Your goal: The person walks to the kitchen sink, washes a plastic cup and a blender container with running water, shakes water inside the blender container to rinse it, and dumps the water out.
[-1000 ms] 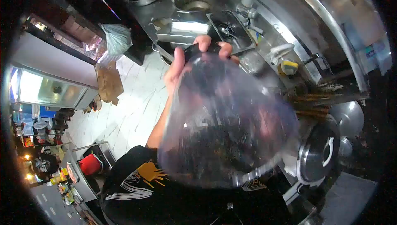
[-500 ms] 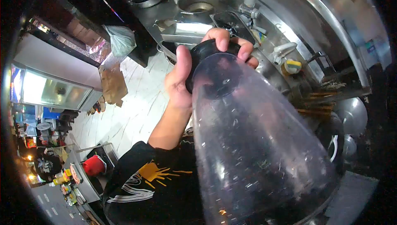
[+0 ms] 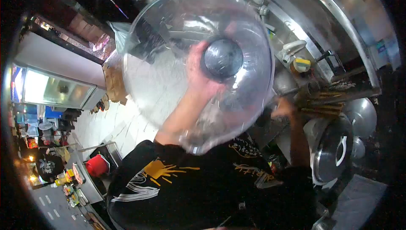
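Observation:
My left hand (image 3: 198, 71) grips a large clear plastic container (image 3: 263, 67) by its round dark base (image 3: 223, 58). The fingers show through the transparent wall. The container's wide mouth faces me, and a small lip sticks out at the rim's lower edge. Nothing but drops and glare shows inside. My right hand (image 3: 283, 108) is beside the container's right rim; motion smears its fingers, and I cannot make out whether it touches the rim.
A large lidded pot (image 3: 332, 152) stands at the right, below some wooden sticks (image 3: 323, 104). A faucet (image 3: 292, 47) and a yellow sponge (image 3: 302, 63) are at the upper right. A lit glass-door fridge (image 3: 59, 89) and a red bucket (image 3: 97, 166) are at the left.
The container has tipped so its mouth now faces me instead of pointing down to the right. My right hand has come into view at the right.

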{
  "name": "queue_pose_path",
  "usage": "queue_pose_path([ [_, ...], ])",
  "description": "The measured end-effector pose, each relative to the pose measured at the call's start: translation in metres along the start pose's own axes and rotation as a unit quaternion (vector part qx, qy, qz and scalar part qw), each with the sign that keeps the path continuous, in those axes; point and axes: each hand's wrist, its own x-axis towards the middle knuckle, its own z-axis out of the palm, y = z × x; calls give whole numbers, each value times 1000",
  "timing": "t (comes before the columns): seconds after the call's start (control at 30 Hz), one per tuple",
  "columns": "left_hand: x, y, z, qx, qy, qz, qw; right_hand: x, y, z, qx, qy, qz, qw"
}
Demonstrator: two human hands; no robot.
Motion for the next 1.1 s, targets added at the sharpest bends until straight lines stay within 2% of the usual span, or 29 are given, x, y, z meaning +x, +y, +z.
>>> queue_pose_path([
  [0.03,-5,-5,4,8,-2,17,1000,53,80,77,-110,32,-51,992],
  [0.1,-4,5,5,5,-22,45,999,36,41,22,-36,150,-51,987],
  [0.13,-5,11,0,-17,-30,45,998,-2,15,4,14,191,-39,981],
  [0.2,-8,18,-15,-47,-38,43,997,-60,-39,-71,51,307,-220,925],
  [0.23,-3,22,-17,-48,-48,36,997,-83,-44,-100,2,384,-244,891],
  [0.3,1,20,-13,-20,29,81,996,-118,-47,-129,68,495,-232,835],
  [0.33,0,15,-11,-10,67,104,992,-138,-47,-132,179,522,-197,811],
  [0.37,0,13,-7,-1,104,132,986,-145,-60,-125,312,537,-176,764],
  [0.4,-2,11,4,-7,91,164,982,-153,-72,-118,439,555,-165,687],
  [0.43,0,14,-1,-3,127,173,977,-143,-63,-97,490,528,-114,684],
  [0.47,-1,18,-13,0,171,181,968,-118,-35,-67,482,451,-72,748],
  [0.5,-4,20,-25,4,215,185,959,-86,3,-33,384,319,-26,866],
  [0.53,-4,22,-33,32,262,196,944,-56,48,1,260,180,-22,948],
  [0.57,-4,26,-35,65,276,216,934,-36,89,30,246,114,-86,959],
  [0.6,-6,29,-37,100,291,227,924,-23,127,52,307,83,-193,928],
  [0.63,-5,33,-40,136,303,238,913,-27,134,50,441,54,-292,847],
  [0.67,-8,37,-49,147,282,259,912,-27,143,38,586,-6,-312,748],
  [0.7,-7,36,-56,154,289,295,898,-26,155,25,710,-72,-319,624],
  [0.73,-7,36,-56,164,298,323,883,-48,148,-17,790,-121,-273,536],
  [0.8,-6,33,-53,183,308,337,871,-59,131,-34,851,-139,-203,464],
  [0.9,-15,31,-47,132,269,225,927,-57,62,2,821,-61,-141,550],
  [0.93,-15,31,-44,120,218,190,950,-60,42,8,686,-5,-148,712],
  [0.97,-17,29,-44,88,226,165,956,-62,23,15,520,50,-138,842],
  [1.0,-20,29,-44,57,233,140,961,-57,23,18,405,72,-135,901],
  [1.03,-21,28,-44,27,244,110,963,-51,23,20,284,94,-129,946],
  [1.1,-20,23,-48,51,246,104,962,-31,38,25,481,60,-122,866],
])
